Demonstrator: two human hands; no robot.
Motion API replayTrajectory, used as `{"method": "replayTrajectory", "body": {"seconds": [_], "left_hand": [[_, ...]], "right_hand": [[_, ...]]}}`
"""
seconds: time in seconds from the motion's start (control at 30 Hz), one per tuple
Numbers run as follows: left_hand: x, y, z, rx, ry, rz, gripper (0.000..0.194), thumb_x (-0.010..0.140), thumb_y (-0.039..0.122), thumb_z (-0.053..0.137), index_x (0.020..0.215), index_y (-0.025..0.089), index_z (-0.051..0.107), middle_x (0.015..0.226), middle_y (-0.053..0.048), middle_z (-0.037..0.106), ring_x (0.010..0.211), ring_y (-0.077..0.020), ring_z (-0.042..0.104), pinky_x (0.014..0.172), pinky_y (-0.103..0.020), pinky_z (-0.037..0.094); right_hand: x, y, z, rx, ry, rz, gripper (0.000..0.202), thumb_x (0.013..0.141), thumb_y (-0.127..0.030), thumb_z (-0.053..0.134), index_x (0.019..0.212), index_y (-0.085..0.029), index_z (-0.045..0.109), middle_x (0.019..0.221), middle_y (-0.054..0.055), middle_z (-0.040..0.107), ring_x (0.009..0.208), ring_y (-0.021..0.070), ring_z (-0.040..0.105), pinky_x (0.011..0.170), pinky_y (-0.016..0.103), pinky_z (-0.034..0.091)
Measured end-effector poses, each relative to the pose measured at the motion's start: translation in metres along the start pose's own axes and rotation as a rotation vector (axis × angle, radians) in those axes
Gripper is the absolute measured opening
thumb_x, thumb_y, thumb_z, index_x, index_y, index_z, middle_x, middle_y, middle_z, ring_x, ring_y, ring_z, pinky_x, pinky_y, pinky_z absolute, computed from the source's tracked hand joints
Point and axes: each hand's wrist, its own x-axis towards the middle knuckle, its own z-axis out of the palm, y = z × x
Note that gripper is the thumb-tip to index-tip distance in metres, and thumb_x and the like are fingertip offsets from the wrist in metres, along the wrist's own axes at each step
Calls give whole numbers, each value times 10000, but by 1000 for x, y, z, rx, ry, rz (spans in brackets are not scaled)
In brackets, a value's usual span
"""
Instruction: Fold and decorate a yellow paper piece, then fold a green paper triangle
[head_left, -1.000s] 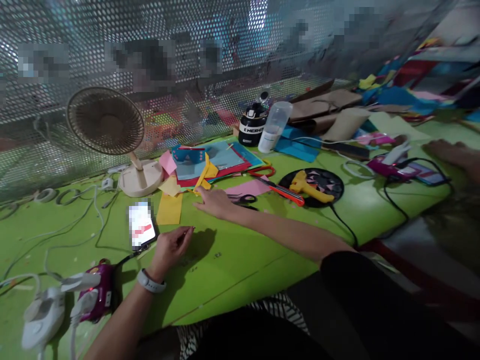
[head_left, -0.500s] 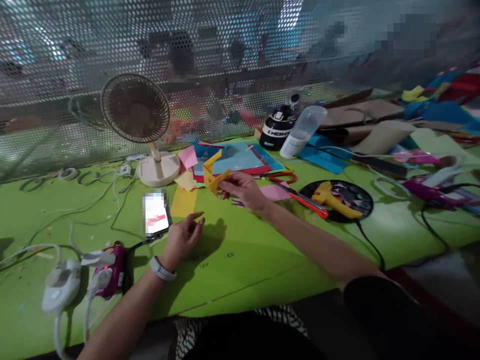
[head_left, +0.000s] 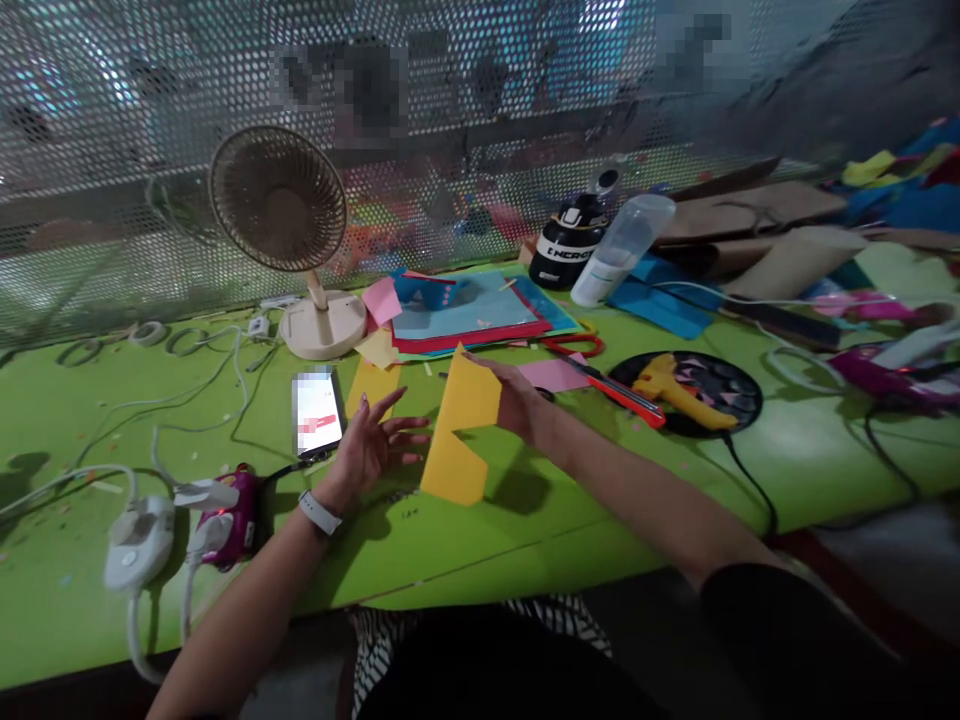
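"Clamping the notched yellow paper (head_left: 470, 400) by its edge in the right hand (head_left: 521, 400), above the green table (head_left: 540, 540), with the left hand (head_left: 364, 455) spread empty nearby — risky?"

"Yep — could crease or tear at the notch if tugged by both hands at once"

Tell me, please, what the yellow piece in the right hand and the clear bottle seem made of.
Yellow piece: probably matte card or stiff paper; it is thin, with crisp edges and no shine.
Clear bottle: likely smooth, translucent plastic, though glass is possible.
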Motion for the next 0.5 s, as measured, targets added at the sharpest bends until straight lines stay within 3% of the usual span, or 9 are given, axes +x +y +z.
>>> {"method": "replayTrajectory", "body": {"seconds": [0.1, 0.23, 0.4, 0.5], "left_hand": [[-1, -1, 0, 100, -39, 73, 736, 822, 734, 491, 1299, 180, 576, 1138, -143, 689, 1015, -268, 658, 874, -407, 519], [-4, -5, 5, 357, -35, 80, 535, 717, 491, 781, 1131, 171, 668, 1131, -108, 695, 968, -232, 662, 867, -357, 534], [-4, -4, 7, 489, 28, 143, 426, 763, 408, 757, 1092, 152, 675, 1059, -107, 714, 873, -192, 669, 778, -324, 569], [-3, -3, 3, 495, 34, 178, 389, 782, 378, 748, 1083, 143, 676, 1041, -111, 717, 854, -180, 672, 755, -305, 574]], "right_hand": [[6, 5, 1, 206, 45, 97, 211, 785, -423, 651, 781, -221, 591, 741, 28, 711, 788, 201, 688, 713, 320, 560], [12, 8, 1, 276, 50, 142, 220, 804, -435, 620, 802, -217, 590, 743, 43, 712, 806, 221, 688, 694, 335, 557], [9, 6, -2, 306, 43, 149, 343, 827, -552, 542, 829, -213, 599, 725, 43, 703, 785, 224, 691, 656, 320, 541], [7, 7, -2, 266, 30, 97, 486, 823, -630, 500, 1016, -198, 609, 801, 58, 709, 797, 224, 685, 657, 321, 536]]}}
